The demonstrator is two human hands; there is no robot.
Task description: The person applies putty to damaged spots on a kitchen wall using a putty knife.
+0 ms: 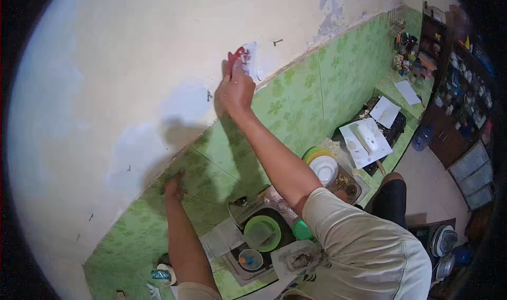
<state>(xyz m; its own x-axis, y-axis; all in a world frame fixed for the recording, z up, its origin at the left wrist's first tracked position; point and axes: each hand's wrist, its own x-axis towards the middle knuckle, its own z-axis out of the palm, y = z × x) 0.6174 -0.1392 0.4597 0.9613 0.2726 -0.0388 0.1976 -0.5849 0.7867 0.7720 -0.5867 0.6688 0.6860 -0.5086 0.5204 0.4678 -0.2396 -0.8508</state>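
My right hand (236,93) is raised to the cream wall (158,41), its fingers closed round a red putty knife (234,59). The putty knife lies against a whitish patch just above the tiles, and white smears show on it. Lower down on the left, my left hand (173,186) leans on the green tiled wall (288,107) near the tiles' top edge. Its fingers look spread against the tiles and it holds nothing that I can see. Pale filler patches (185,100) mark the wall between and beside my hands.
Several nails, one a bent nail (278,42), stick out of the wall. Below me are a sink (248,273) with a green basin (272,231), stacked plates (324,169), and a paper-covered stove (348,147) bearing a white tray-like piece. Shelves (449,88) stand at right.
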